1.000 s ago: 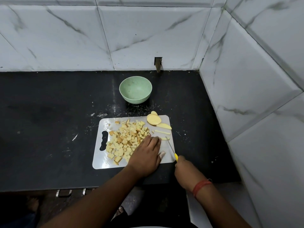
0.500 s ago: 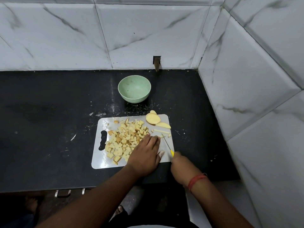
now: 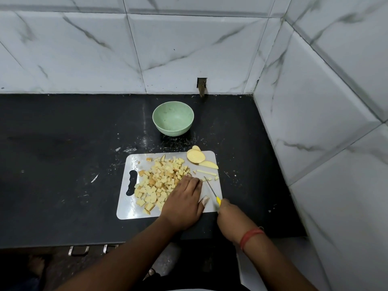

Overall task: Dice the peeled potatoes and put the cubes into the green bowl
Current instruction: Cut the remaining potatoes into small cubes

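A white cutting board [image 3: 130, 166] lies on the black counter. A heap of potato cubes [image 3: 159, 181] covers its left and middle. My left hand [image 3: 184, 198] lies flat on the board, fingers straight, pressing down at the heap's right edge. My right hand [image 3: 228, 213] grips a yellow-handled knife [image 3: 212, 191], whose thin blade points up the board just right of my left fingers. Potato slices [image 3: 195, 156] and thin strips [image 3: 206, 172] lie at the board's far right corner. The green bowl [image 3: 173, 119] stands beyond the board with nothing in it.
White marble-tiled walls close off the back and the right side, forming a corner [image 3: 254, 91]. The black counter [image 3: 63, 154] stretches bare to the left, with small scraps [image 3: 94, 178] on it. Its front edge runs just below the board.
My right hand and the knife have shifted left, closer to my left fingers. A strip by the blade now lies in shorter pieces. My left hand has stayed put.
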The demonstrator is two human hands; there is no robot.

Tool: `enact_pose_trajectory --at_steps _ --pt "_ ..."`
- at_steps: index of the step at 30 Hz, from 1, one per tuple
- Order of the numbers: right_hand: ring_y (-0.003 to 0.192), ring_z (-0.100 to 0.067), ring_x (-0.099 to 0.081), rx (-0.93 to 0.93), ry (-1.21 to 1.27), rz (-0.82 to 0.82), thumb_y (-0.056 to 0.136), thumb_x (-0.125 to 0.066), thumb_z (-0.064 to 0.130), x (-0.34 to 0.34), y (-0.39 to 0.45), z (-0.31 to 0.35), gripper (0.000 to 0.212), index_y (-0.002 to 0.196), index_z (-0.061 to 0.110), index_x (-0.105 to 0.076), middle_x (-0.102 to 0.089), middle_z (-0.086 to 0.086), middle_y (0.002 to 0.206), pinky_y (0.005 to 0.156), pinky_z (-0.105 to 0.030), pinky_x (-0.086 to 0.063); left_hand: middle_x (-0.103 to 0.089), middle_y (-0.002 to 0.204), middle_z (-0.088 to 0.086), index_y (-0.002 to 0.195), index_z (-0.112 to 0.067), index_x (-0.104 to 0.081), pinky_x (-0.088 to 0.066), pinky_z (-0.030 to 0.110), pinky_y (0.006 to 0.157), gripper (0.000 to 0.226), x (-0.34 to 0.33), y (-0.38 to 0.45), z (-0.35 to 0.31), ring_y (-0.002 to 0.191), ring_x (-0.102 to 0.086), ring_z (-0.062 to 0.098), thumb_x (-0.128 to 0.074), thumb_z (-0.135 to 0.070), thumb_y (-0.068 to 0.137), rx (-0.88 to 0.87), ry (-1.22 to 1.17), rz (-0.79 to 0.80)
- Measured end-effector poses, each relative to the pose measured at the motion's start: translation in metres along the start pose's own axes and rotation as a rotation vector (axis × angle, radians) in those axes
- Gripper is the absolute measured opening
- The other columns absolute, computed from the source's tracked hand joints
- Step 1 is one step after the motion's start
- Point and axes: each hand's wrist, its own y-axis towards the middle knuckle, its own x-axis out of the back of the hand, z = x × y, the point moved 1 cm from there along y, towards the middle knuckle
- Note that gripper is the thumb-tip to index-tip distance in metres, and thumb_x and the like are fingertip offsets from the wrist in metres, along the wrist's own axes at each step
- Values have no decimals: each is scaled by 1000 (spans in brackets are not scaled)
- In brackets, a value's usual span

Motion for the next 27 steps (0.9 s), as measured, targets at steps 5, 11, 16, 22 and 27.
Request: enact_pose_trajectory --at_steps 5,11,16,22,27 --pt "105 -31 -62 -51 -23 32 97 -38 7 -11 -1 -9 37 134 3 -36 -61 -18 119 76 -31 -44 -59 132 13 137 -3 -60 -35 46 120 56 0 1 0 127 -52 32 -44 -45 104 -5 7 7" --pt "75 -24 -56 50 12 -69 102 -37 19 -7 -9 -17 6 102 14 -38 -53 -4 84 59 -29 -36 -56 139 14 142 -3 -55 -32 45 122 58 1 0 1 133 -48 33 -39 -47 106 25 -10 35" --pt "79 -28 -57 51 -17 -55 99 -39 12 -2 -3 -4 20 117 8 -42 -63 -15 102 64 -29 -37 -58 134 15 137 -1 -58 -30 46 122 56 0 -1 1 130 -50 32 -42 -45 106 39 -11 22" --pt "91 -29 -63 20 -55 -19 95 -40 5 -10 5 3 33 128 1 -41 -63 -18 111 60 -26 -36 -61 130 12 135 -2 -62 -27 44 124 53 0 0 2 124 -53 28 -46 -42 104 19 -14 -9" --pt "105 -29 -63 5 -90 24 97 -38 6 -13 2 -1 38 135 0 -35 -61 -19 117 73 -27 -40 -61 128 12 134 -3 -62 -26 44 124 52 1 0 1 123 -54 28 -45 -42 104 29 -19 -1"
